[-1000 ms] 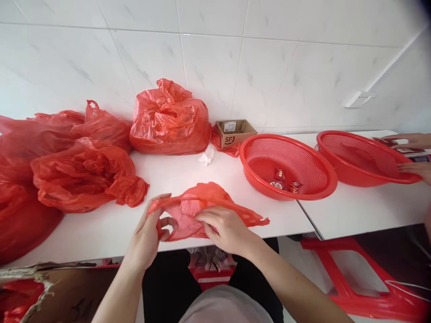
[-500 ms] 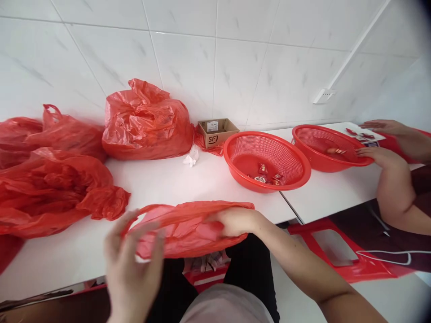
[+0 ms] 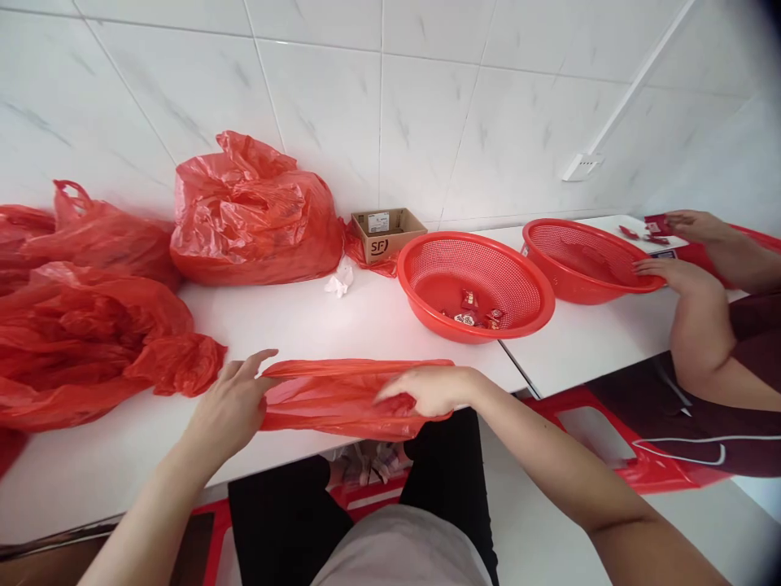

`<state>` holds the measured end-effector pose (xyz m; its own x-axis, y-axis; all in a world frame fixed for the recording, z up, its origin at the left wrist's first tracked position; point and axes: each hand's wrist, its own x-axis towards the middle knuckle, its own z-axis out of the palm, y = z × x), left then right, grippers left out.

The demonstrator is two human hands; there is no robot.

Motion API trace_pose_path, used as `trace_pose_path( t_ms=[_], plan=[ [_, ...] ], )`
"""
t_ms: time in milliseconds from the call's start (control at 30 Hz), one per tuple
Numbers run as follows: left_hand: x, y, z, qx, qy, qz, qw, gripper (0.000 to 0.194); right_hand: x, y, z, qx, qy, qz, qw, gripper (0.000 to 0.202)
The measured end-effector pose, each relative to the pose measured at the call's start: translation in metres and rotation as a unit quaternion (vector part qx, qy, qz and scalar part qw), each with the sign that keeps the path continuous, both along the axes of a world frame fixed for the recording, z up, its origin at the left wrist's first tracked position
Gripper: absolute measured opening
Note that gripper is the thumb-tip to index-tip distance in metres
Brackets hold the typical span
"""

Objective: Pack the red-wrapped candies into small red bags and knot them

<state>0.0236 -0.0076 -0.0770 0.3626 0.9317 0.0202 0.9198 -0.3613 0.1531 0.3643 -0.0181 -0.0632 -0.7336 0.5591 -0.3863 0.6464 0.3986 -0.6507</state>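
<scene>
Just in front and to the left of a red mesh colander [image 3: 488,268], a red plastic bag [image 3: 333,399] stretches along the edge of a white table [image 3: 262,325]. The left hand [image 3: 235,403], forefinger lifted, meets the bag's left end; the right hand [image 3: 430,391] reaches in from the other side, wrist level, fingers bent against the film. Whether either pinches the plastic cannot be told. Left of the colander, a cardboard box [image 3: 403,242] carries a bold "SF" and a white label [image 3: 378,222] too small to read. Inside the colander lie wrapped packets [image 3: 469,299], their print illegible. To its right, a co-worker's hand [image 3: 668,273] touches a second colander [image 3: 565,281].
</scene>
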Motion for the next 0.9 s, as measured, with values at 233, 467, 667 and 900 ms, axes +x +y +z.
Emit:
trace_pose_path(
  t_ms=[233,467,667,900],
  plan=[
    [0.007,-0.023,-0.01,-0.197,-0.239,-0.052,0.95,0.059,0.029,0.03,-0.037,-0.276,0.275,-0.07,0.918,0.086],
    [0.005,-0.031,-0.026,-0.102,-0.333,0.034,0.937,0.051,0.042,-0.013,0.039,0.077,0.305,-0.22,0.923,0.036],
    [0.02,-0.041,-0.029,-0.05,-0.317,0.05,0.946,0.06,0.071,-0.001,0.032,0.238,-0.027,-0.393,0.888,0.034],
    [0.025,-0.049,-0.036,-0.061,-0.315,0.06,0.945,0.062,0.082,0.039,0.036,0.227,-0.004,-0.344,0.911,0.047]
  ],
)
